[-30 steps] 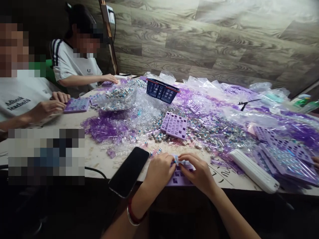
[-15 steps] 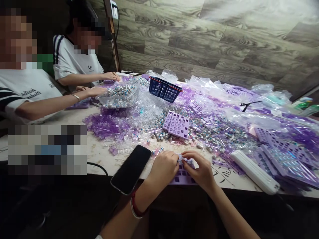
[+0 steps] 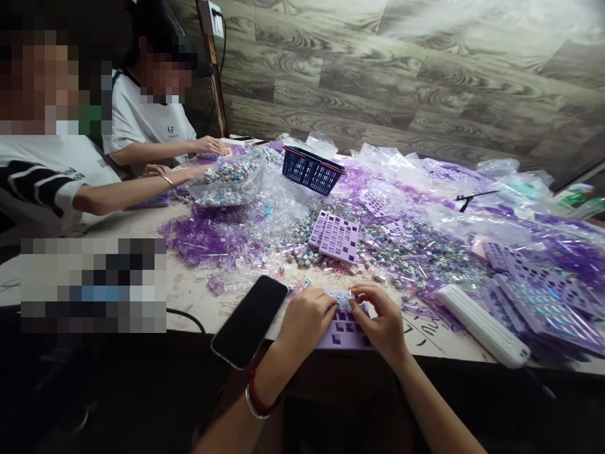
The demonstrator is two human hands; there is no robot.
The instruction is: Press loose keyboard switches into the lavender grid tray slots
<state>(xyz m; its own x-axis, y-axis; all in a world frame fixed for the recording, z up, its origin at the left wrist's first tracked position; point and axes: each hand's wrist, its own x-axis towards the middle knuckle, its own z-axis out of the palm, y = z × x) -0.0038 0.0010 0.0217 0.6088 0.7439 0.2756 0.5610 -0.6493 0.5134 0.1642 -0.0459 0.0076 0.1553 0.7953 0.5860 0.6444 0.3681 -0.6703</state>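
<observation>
From the head camera, the left hand and right hand have drawn slightly toward the near edge of the bench since half a second ago, still meeting over the purple tray. The fingers of both hands are curled nearly closed, pinching a small clear-and-blue switch just above the tray; how firmly, I cannot tell. The tray is matte moulded plastic, a grid of square holes. Left of it lies a glossy black phone, overhanging the edge. Beyond it, a second grid tray sits in a glinting heap of switches. Far behind stands a blue slatted basket. A co-worker's arm has shifted a little.
</observation>
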